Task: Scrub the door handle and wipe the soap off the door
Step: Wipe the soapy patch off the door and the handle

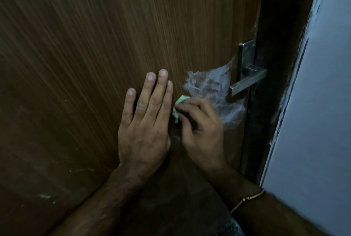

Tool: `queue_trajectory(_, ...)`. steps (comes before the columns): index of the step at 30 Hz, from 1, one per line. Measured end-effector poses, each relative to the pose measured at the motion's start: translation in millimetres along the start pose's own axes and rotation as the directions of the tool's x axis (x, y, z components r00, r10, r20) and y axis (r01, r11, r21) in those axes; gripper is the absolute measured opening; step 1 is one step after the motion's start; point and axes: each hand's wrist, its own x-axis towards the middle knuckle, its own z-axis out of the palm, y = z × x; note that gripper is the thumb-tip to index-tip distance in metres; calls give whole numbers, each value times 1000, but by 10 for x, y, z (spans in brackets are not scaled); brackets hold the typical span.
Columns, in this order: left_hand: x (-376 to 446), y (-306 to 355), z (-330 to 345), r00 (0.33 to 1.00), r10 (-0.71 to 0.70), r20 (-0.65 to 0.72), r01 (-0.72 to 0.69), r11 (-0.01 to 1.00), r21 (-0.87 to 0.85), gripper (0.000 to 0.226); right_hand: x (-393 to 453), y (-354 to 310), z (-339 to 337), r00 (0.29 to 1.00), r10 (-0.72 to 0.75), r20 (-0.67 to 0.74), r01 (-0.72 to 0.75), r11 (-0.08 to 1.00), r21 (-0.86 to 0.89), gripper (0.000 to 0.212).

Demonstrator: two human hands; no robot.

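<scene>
Fingers of the right hand (201, 127) curl tight around a small green sponge (179, 108) and press it on the door (95, 45). Only a bit of the soft sponge peeks out past the fingers. One left hand (144, 123) lies flat on the door, fingers straight and close together, holding nothing. It sits just beside the sponge, on its left.

White soap (212, 87) is smeared in thin, foamy swirls on the door, between the sponge and the handle (247, 81). More soap runs down under the handle, next to the right hand. One handle sticks out, a straight, shiny metal bar on a long flat plate (246, 55) with two small screws at its top. Nothing touches the handle.

The door is brown wood with fine lines. A dark frame (273, 64) stands along its right edge, and a pale wall (322, 102) is past that. One thin bracelet (247, 200) circles the right wrist.
</scene>
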Motion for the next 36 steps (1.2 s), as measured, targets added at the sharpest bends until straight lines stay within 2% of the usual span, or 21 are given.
queue_trajectory(2,5,-1,-5,1000,-7,7,7,1000,-8,55,-251,53,15,992,-14,126,16,1000,-18,23)
queue_trajectory(4,4,-2,-8,1000,-5,14,5,1000,-14,57,-503,139,-37,978,98,183,-98,995,-10,21)
queue_trajectory(6,1,-7,-5,1000,-2,16,2,1000,-16,60,-532,229,-80,962,257,95,-259,966,7,18)
queue_trajectory(8,-1,-8,-2,1000,2,21,-2,1000,-10,65,-374,234,-75,945,323,-49,-323,946,13,17)
queue_trajectory(10,-4,6,-7,1000,2,22,-2,1000,-5,64,-225,140,-25,959,274,-76,-272,961,42,17)
queue_trajectory(12,0,18,-17,1000,-4,18,4,1000,-16,58,-227,41,19,984,178,1,-178,984,28,19)
queue_trajectory(14,-1,28,-28,1000,-7,23,7,1000,-30,56,-337,52,-3,986,156,66,-157,987,17,19)
queue_trajectory(16,-1,26,-31,999,-6,38,7,1000,-30,61,-371,143,-77,963,264,52,-265,964,33,18)
queue_trajectory(19,-14,45,-12,998,3,57,-3,1000,-12,69,-234,261,-127,905,411,-112,-406,912,64,17)
queue_trajectory(21,-38,81,14,998,6,63,-5,1000,-9,69,-166,235,-102,921,366,-130,-362,931,51,17)
queue_trajectory(23,-62,118,34,998,4,70,-4,1000,-7,70,-245,211,-76,960,277,-36,-277,961,14,17)
queue_trajectory(25,-69,138,44,997,6,77,-6,1000,-7,72,-379,264,-115,961,276,33,-276,961,-6,17)
queue_trajectory(26,-71,139,45,997,8,77,-7,1000,-8,72,-393,321,-155,941,338,21,-338,941,-1,17)
queue_trajectory(29,-67,139,50,997,12,81,-12,1000,-1,71,-260,479,-224,814,565,-136,-561,825,70,23)
queue_trajectory(30,-70,148,58,996,12,85,-12,1000,-2,71,-225,488,-217,816,556,-157,-550,831,79,24)
queue_trajectory(33,-85,192,84,996,-7,85,8,1000,-8,69,-401,445,-133,924,379,-57,-378,925,21,20)
queue_trajectory(35,-89,217,99,997,-23,76,24,1000,-19,67,-541,536,-155,917,399,-20,-399,917,24,21)
queue_trajectory(36,-90,221,107,997,-24,71,26,999,-23,67,-512,619,-186,875,481,-60,-479,877,50,23)
